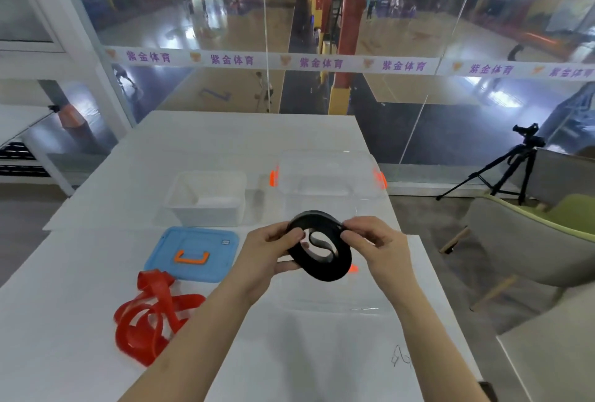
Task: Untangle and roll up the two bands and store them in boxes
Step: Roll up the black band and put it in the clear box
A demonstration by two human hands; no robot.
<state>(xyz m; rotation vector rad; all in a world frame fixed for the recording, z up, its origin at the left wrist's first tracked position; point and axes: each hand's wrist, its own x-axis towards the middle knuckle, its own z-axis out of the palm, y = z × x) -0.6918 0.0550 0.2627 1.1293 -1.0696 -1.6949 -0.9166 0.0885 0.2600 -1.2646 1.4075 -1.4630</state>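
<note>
both hands hold the rolled black band [322, 273] in the air above the bench [289, 131], just short of the clear box [325, 157]. the left hand [270, 255] pinches its near rim, and the right hand [376, 247] pinches the outer end with curled fingers. it seems best to press that end flat so no turn springs loose, then lower the coil level into a box. the red band [151, 311] lies tangled at left. a banner [231, 59] on the glass reads "紫金体育".
</note>
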